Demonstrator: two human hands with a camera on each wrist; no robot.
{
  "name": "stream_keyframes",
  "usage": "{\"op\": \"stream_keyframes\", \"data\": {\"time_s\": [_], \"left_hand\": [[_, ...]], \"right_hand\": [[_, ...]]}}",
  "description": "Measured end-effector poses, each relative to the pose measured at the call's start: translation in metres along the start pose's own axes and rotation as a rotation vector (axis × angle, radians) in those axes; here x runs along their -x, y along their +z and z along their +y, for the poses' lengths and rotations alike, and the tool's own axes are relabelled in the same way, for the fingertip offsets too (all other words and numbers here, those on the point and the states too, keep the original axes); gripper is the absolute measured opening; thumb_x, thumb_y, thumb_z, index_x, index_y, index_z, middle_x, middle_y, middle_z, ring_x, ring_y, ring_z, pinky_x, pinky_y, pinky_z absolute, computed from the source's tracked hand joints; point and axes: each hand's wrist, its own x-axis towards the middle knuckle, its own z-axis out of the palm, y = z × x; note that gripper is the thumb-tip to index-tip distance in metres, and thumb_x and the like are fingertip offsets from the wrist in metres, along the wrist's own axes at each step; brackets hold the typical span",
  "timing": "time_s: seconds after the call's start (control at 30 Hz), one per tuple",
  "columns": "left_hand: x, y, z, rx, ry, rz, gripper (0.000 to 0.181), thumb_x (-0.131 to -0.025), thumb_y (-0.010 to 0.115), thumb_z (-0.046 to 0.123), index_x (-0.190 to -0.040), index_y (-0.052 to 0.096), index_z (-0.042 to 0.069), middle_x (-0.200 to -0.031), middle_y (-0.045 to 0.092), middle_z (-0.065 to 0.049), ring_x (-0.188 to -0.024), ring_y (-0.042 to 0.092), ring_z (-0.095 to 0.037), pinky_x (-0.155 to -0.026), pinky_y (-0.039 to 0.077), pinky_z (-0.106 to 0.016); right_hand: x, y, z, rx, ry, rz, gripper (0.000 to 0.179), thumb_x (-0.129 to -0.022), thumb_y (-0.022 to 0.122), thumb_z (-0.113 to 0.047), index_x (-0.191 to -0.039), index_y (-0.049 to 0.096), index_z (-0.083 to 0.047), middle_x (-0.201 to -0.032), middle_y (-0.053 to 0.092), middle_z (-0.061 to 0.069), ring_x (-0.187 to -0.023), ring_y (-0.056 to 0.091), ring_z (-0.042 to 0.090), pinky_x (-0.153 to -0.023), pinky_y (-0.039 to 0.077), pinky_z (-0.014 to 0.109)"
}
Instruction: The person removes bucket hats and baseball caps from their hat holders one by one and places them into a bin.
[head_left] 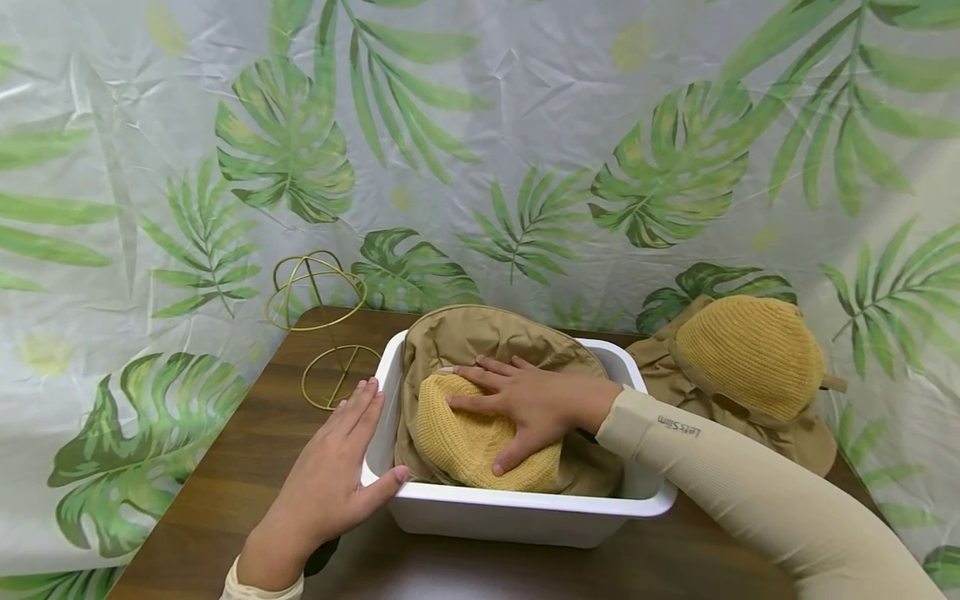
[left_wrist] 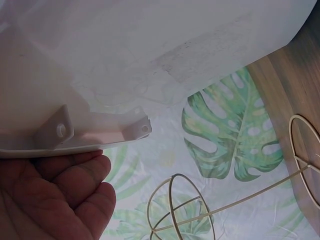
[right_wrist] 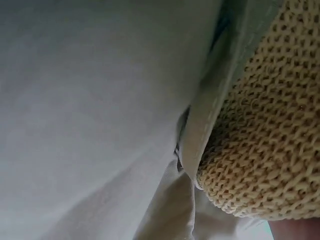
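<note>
A white plastic tub point(head_left: 517, 505) holds a tan cloth hat point(head_left: 487, 329) with a wide brim, and a yellow knit hat point(head_left: 472, 433) lies on top of it. My right hand point(head_left: 536, 408) presses down on the yellow hat with its fingers spread. In the right wrist view the knit weave point(right_wrist: 270, 135) fills the right side, beside a stitched cloth edge point(right_wrist: 205, 130). Along the tub's left rim rests my left hand point(head_left: 337, 467), fingers straight and thumb at the near corner. The left wrist view has its fingertips point(left_wrist: 95, 170) right at the rim's underside.
To the right of the tub, another yellow knit hat point(head_left: 753, 354) sits on tan cloth point(head_left: 798, 442). A gold wire stand point(head_left: 318, 292) stands at the table's back left. Behind the brown wooden table point(head_left: 247, 467) hangs a leaf-print sheet point(head_left: 525, 92).
</note>
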Motion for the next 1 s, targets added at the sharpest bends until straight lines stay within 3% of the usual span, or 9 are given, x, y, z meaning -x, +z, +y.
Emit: {"op": "stream_keyframes", "data": {"time_s": [0.47,0.6,0.8,1.0], "left_hand": [[0.000,-0.001,0.001,0.001,-0.006,-0.008,0.086,-0.095,0.050,0.060,-0.138,0.048,-0.014,-0.148,0.043,-0.026,-0.139,0.038,-0.039,-0.111,0.034,-0.052],[-0.001,-0.001,0.001,0.002,0.004,-0.004,0.086,-0.096,0.049,0.060,-0.138,0.048,-0.014,-0.148,0.044,-0.027,-0.139,0.039,-0.039,-0.110,0.035,-0.053],[-0.001,-0.001,0.002,0.003,-0.006,-0.017,0.085,-0.095,0.052,0.059,-0.138,0.048,-0.014,-0.148,0.044,-0.026,-0.139,0.038,-0.039,-0.113,0.033,-0.050],[-0.001,-0.003,0.003,-0.001,-0.011,-0.027,0.084,-0.094,0.054,0.057,-0.138,0.048,-0.014,-0.149,0.042,-0.026,-0.140,0.038,-0.039,-0.111,0.035,-0.052]], "right_hand": [[-0.008,0.004,0.001,-0.069,0.008,-0.056,0.095,-0.083,0.055,-0.076,-0.160,0.019,-0.034,-0.167,0.000,0.002,-0.151,-0.001,0.033,-0.116,0.014,0.061],[-0.006,0.004,0.001,-0.047,0.017,-0.050,0.095,-0.083,0.053,-0.078,-0.159,0.018,-0.035,-0.167,-0.002,0.004,-0.151,0.001,0.030,-0.117,0.014,0.058],[0.005,-0.013,-0.006,0.090,-0.020,0.054,0.089,-0.086,0.044,-0.080,-0.159,0.018,-0.037,-0.166,-0.004,0.008,-0.150,0.000,0.037,-0.116,0.014,0.062],[0.019,-0.044,-0.006,0.070,-0.079,0.208,0.089,-0.090,0.048,-0.073,-0.159,0.024,-0.022,-0.164,0.012,0.016,-0.150,0.010,0.036,-0.117,0.018,0.059]]}}
